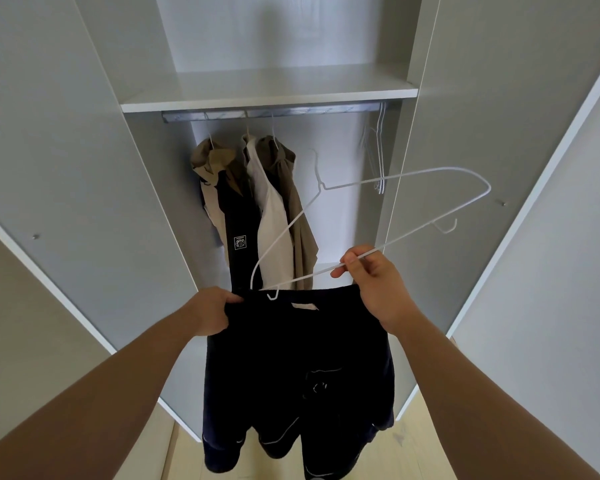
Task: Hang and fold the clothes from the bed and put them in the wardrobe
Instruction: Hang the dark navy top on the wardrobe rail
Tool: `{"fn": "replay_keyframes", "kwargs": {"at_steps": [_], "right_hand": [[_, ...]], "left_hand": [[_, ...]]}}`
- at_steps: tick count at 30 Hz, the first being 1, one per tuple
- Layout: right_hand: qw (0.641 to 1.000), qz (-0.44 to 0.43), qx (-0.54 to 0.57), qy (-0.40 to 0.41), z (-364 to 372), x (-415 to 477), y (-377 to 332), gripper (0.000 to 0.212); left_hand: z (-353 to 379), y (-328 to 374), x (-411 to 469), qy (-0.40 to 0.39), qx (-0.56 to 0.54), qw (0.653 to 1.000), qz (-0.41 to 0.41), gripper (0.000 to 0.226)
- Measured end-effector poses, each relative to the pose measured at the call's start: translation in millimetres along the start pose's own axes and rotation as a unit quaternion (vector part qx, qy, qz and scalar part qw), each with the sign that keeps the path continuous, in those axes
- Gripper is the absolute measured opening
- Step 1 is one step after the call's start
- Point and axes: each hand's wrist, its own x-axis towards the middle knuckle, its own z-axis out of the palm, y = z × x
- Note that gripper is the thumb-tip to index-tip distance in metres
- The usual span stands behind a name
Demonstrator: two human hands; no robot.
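1. Your left hand point(212, 315) grips the top edge of the dark navy garment point(298, 368), which hangs in front of the open wardrobe point(271, 98).
2. Your right hand point(371, 285) pinches the white wire hanger point(430, 223) by its lower bar, just above the garment.

Inside the open wardrobe point(430, 133), a metal rail point(291, 111) under the white shelf point(267, 95) is carrying a khaki-and-dark jacket point(219, 188), a white shirt point(271, 216) and an olive garment point(300, 216) towards its left, while spare white hangers point(378, 161) are dangling at its right end.
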Motion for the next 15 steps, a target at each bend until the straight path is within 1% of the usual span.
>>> {"fn": "replay_keyframes", "kwargs": {"at_steps": [2, 4, 6, 10, 12, 15], "right_hand": [[1.0, -0.01, 0.011, 0.0, 0.6, -2.5, -1.7, 0.017], [1.0, -0.014, 0.026, -0.008, 1.2, -4.9, -3.2, 0.019], [0.999, -0.019, 0.015, -0.03, 0.8, -6.8, -4.4, 0.018], [0.993, -0.015, -0.065, -0.093, 1.2, -7.9, -6.3, 0.017], [0.987, -0.022, -0.112, -0.116, 2.1, -6.3, -7.7, 0.018], [0.97, -0.054, -0.196, -0.132, 5.3, -3.6, -9.6, 0.016]], "left_hand": [[-1.2, 2.1, -0.4, -0.038, -0.006, 0.999, -0.005, 0.05], [-2.6, 2.5, -1.0, -0.051, -0.026, 0.998, -0.016, 0.051], [-5.4, 0.5, -1.3, -0.036, -0.078, 0.996, -0.037, 0.058], [-20.6, 3.8, -3.7, -0.008, -0.176, 0.982, -0.062, 0.07], [-30.1, 10.4, -5.3, 0.009, -0.237, 0.969, -0.073, 0.071], [-44.2, 26.2, -6.1, 0.04, -0.367, 0.928, -0.055, 0.062]]}}
